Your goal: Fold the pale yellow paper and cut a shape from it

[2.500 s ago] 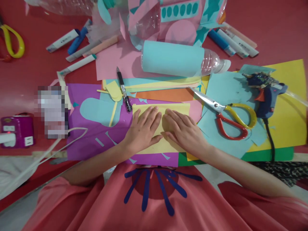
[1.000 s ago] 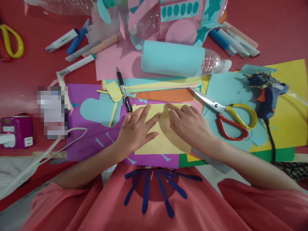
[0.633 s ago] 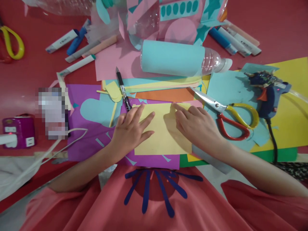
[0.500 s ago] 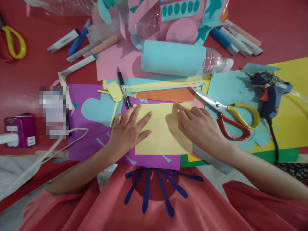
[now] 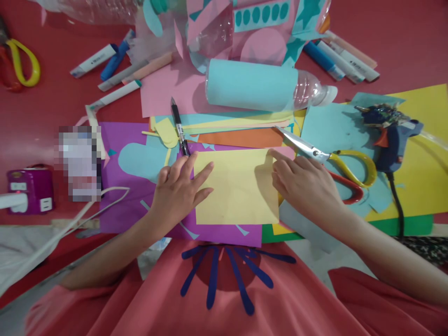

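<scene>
At the far left edge of the red counter lies a pair of yellow-and-red-handled scissors, partly cut off by the frame. Below it stands a purple power socket block with a white cable running toward the person. Further right, several felt-tip markers lie scattered near the top.

A purple paper sheet with a light-blue paper cut-out on it lies flat in front of the person. A black ballpoint pen lies across its upper edge.

The left hand rests palm-down with fingers spread wide; the fingertips press on the left edge of the pale yellow rectangular paper sheet, while the palm lies on the purple sheet. It grips nothing.

The yellow sheet lies flat at centre, on top of the purple sheet, between the two hands.

Above it lies a clear plastic bottle wrapped in light-blue paper, on its side.

The right hand rests at the sheet's right edge, fingers loosely curled, the index fingertip touching the upper right corner. It holds nothing.

Just beyond it lies a second pair of scissors with red and yellow handles, blades slightly apart. At far right, a blue hot-glue gun lies on yellow paper.
</scene>
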Available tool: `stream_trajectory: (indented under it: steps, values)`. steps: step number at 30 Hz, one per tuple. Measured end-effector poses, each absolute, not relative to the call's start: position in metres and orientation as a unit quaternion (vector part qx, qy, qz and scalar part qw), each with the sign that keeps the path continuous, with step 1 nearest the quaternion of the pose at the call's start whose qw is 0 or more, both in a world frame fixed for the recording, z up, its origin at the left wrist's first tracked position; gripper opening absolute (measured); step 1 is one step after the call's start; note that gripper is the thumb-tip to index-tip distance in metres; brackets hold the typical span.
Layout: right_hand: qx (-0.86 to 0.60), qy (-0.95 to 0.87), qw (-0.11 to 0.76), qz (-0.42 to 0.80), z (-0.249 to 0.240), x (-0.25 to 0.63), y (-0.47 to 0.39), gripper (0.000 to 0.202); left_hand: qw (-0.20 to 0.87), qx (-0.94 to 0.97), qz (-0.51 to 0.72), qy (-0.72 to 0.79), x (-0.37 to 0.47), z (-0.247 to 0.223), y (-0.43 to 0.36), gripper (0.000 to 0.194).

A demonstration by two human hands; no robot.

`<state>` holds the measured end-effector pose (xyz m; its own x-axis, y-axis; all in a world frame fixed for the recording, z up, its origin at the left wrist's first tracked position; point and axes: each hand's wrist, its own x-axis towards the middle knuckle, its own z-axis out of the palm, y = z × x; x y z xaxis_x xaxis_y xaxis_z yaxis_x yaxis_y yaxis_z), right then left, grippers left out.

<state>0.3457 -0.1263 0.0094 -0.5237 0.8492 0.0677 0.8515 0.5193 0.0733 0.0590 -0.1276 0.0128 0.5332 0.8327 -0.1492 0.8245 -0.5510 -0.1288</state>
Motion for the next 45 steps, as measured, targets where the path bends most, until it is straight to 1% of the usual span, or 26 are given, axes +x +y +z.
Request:
stream_trajectory:
  steps: [4, 9, 15, 18, 20, 23, 26, 29, 30, 31, 32, 36, 39, 41, 45]
  values:
    - [-0.491, -0.869, 0.03, -0.054, 0.007, 0.349, -0.126, 0.024, -0.004, -0.869, 0.099, -0.485, 0.06, 0.013, -0.127, 0.046]
    - [-0.49, -0.867, 0.041, -0.083, 0.004, 0.348, -0.127, 0.024, 0.017, -0.872, 0.069, -0.484, 0.056, 0.008, -0.128, 0.045]
    - [-0.512, -0.858, 0.048, -0.021, -0.005, 0.352, -0.127, 0.025, 0.0, -0.867, 0.03, -0.497, 0.053, 0.002, -0.131, 0.045]
    - [-0.505, -0.86, 0.067, 0.02, -0.011, 0.357, -0.12, 0.024, -0.007, -0.866, 0.019, -0.5, 0.053, 0.001, -0.131, 0.044]
    - [-0.499, -0.863, 0.077, 0.037, -0.014, 0.359, -0.114, 0.022, 0.0, -0.867, 0.013, -0.499, 0.054, -0.001, -0.13, 0.043]
    - [-0.482, -0.872, 0.086, 0.028, -0.014, 0.36, -0.107, 0.02, 0.025, -0.87, -0.004, -0.493, 0.055, -0.005, -0.127, 0.041]
    - [-0.471, -0.879, 0.071, 0.012, -0.013, 0.361, -0.104, 0.024, 0.051, -0.876, -0.031, -0.479, 0.058, -0.007, -0.121, 0.035]
    - [-0.479, -0.876, 0.048, 0.015, -0.014, 0.36, -0.103, 0.031, 0.068, -0.895, -0.051, -0.439, 0.063, -0.008, -0.114, 0.031]
    - [-0.482, -0.875, 0.045, 0.014, -0.015, 0.36, -0.102, 0.033, 0.055, -0.9, -0.036, -0.431, 0.066, -0.008, -0.112, 0.032]
    - [-0.482, -0.875, 0.044, 0.011, -0.016, 0.36, -0.101, 0.032, 0.056, -0.903, -0.067, -0.42, 0.069, -0.009, -0.11, 0.031]
    - [-0.479, -0.877, 0.045, 0.006, -0.016, 0.36, -0.1, 0.03, 0.034, -0.904, -0.066, -0.421, 0.072, -0.01, -0.107, 0.033]
    - [-0.447, -0.891, 0.069, -0.03, -0.017, 0.359, -0.094, 0.027, -0.033, -0.92, -0.037, -0.389, 0.086, -0.013, -0.097, 0.044]
    - [-0.446, -0.891, 0.082, -0.035, -0.018, 0.358, -0.09, 0.029, -0.046, -0.918, -0.01, -0.394, 0.095, -0.012, -0.088, 0.046]
    - [-0.455, -0.886, 0.086, -0.029, -0.019, 0.356, -0.087, 0.03, -0.047, -0.921, -0.004, -0.386, 0.097, -0.012, -0.082, 0.045]
    - [-0.457, -0.884, 0.095, -0.013, -0.023, 0.353, -0.083, 0.034, -0.049, -0.932, -0.035, -0.358, 0.095, -0.016, -0.074, 0.038]
